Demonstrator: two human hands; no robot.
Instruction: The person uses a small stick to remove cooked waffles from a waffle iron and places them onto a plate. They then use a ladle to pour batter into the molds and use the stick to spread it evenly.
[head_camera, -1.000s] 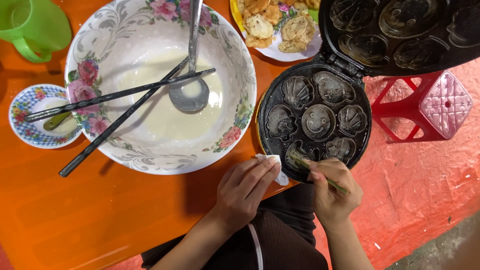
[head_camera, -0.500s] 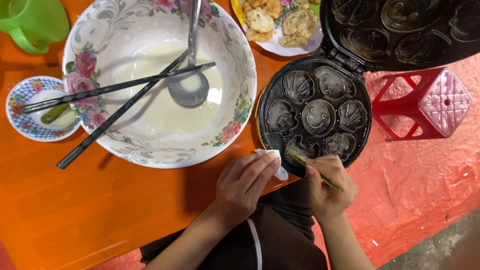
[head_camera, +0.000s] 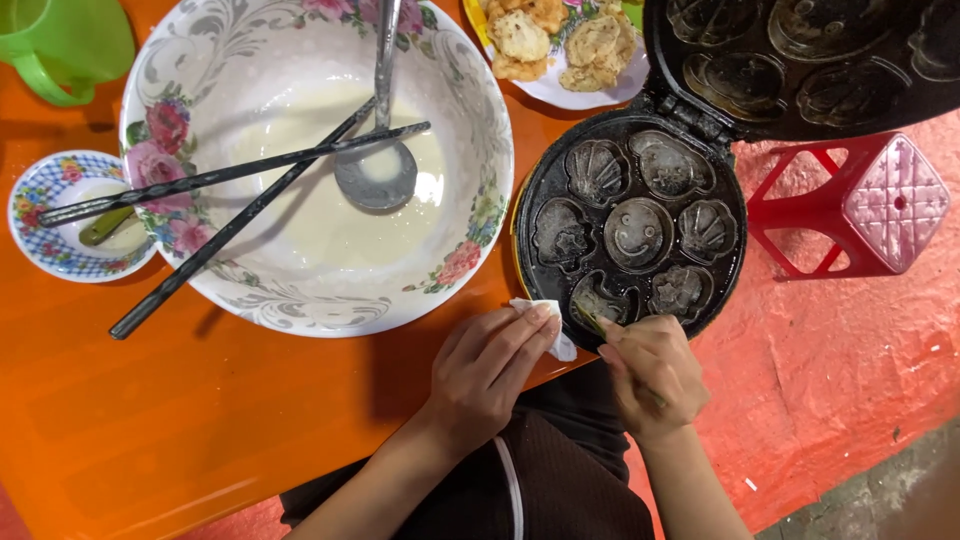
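Observation:
A round black mould pan (head_camera: 630, 225) with several shaped cavities lies open at the table's right edge, its lid (head_camera: 800, 60) tipped back. My right hand (head_camera: 650, 375) grips a thin brush (head_camera: 592, 318) whose tip sits in the nearest cavity. My left hand (head_camera: 490, 365) pinches a small white tissue (head_camera: 545, 318) against the pan's near rim. A large floral bowl (head_camera: 470, 240) holds pale batter, a metal ladle (head_camera: 378, 170) and two dark chopsticks (head_camera: 230, 200) laid across it.
A small blue-patterned dish (head_camera: 50, 250) with a green-handled tool stands left of the bowl. A green cup (head_camera: 60, 45) is at the top left, a plate of fried cakes (head_camera: 560, 45) behind the pan. A red plastic stool (head_camera: 870, 205) stands on the red floor to the right.
The view has shifted slightly. My right hand has nudged the brush about in the nearest cavity; my left hand stays at the rim with the tissue.

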